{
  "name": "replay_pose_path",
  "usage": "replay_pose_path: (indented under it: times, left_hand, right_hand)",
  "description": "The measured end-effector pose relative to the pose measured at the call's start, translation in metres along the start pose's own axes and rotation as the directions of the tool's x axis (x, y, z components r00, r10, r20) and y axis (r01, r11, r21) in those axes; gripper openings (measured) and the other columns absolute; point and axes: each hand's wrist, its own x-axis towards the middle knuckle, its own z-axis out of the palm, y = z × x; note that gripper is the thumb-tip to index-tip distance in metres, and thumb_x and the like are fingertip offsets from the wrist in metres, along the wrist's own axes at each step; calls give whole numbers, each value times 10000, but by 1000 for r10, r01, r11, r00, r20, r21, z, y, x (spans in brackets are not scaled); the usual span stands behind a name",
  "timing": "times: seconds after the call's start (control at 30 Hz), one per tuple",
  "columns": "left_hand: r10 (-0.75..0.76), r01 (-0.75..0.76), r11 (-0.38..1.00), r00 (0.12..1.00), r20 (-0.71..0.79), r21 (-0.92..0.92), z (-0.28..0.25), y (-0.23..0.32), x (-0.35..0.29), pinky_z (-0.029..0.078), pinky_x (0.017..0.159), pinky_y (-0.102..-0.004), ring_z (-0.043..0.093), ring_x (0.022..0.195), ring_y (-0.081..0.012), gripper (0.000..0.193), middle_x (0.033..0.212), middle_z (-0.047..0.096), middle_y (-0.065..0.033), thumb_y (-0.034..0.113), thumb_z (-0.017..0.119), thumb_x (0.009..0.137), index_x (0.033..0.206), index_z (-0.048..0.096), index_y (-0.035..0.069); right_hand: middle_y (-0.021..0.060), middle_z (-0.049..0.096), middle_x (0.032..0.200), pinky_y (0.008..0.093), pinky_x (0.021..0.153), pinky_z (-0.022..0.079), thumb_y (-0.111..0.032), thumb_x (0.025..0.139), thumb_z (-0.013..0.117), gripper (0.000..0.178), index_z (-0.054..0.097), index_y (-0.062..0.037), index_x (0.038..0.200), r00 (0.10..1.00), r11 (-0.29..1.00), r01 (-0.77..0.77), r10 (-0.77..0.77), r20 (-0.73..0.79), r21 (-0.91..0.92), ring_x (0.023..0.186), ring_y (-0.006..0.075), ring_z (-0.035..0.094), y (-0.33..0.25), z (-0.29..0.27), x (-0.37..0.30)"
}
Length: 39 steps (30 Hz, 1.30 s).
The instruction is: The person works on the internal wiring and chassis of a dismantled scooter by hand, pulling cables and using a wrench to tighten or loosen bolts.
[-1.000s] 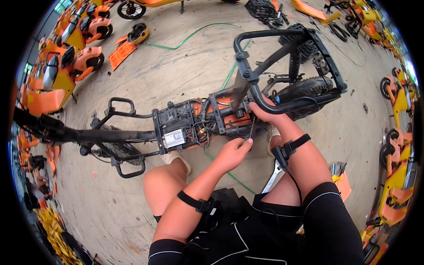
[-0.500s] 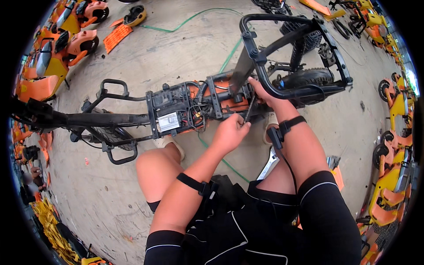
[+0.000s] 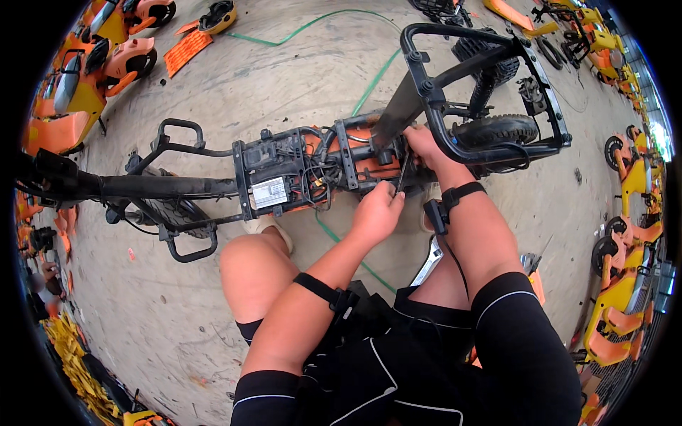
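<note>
A stripped black scooter frame stands across in front of me, with wiring and a silver box exposed in its middle. My left hand is closed at the near edge of the frame, its thumb and fingers pinching the lower end of a thin dark rod-like piece. Beside the seat post, my right hand is closed around something near the rod's upper end. Its fingertips are partly hidden, so what it grips cannot be made out.
Above my right hand rises a tubular black seat frame, near the rear wheel. A silver adjustable wrench lies by my right thigh. A green hose crosses the floor. Yellow-orange scooters line both sides.
The seat frame appears slightly farther right in the picture. Both hands stay at nearly the same place on the scooter, with the left still pinching the thin piece.
</note>
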Motion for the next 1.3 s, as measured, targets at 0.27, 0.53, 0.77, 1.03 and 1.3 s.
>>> replay_pose_path:
  times: [0.27,0.53,0.77,1.03,1.3]
  left_hand:
    - [-12,10,997,1000,-29,-76,1,-4,5,473,667,-369,595,701,-244,275,771,613,-135,252,616,950,967,558,-16]
    - [-33,22,986,998,-62,-165,1,0,2,476,667,-365,590,705,-216,295,764,615,-119,288,594,964,964,575,-6]
    - [-169,157,914,986,2,-375,11,-19,8,410,516,-289,499,560,-118,294,709,549,-25,301,582,977,939,590,10]
    - [-256,367,769,927,274,-524,-2,0,3,344,473,-246,442,541,-80,238,681,468,25,272,557,989,983,597,37]
    - [-240,476,659,867,436,-583,9,-1,3,354,450,-248,453,525,-86,289,714,480,17,226,492,978,1159,589,24]
  right_hand:
    - [29,485,726,312,446,367,-520,975,426,506,521,-32,1069,996,998,-8,2,-95,-65,523,133,427,0,4,10]
    - [85,579,783,319,440,397,-485,981,379,502,565,-35,1107,991,978,46,-71,-117,-201,513,160,489,-25,2,-13]
    - [269,659,1116,428,935,463,-355,985,384,485,595,52,1143,932,861,314,-360,-44,-401,1080,398,611,-49,6,-23]
    - [317,643,1068,431,904,484,-306,938,442,435,631,69,1052,867,751,411,-497,-32,-516,1067,422,613,-26,2,7]
    - [261,648,1118,440,893,491,-188,918,530,290,643,24,1081,890,736,343,-454,-50,-583,1047,378,623,-7,-1,39]
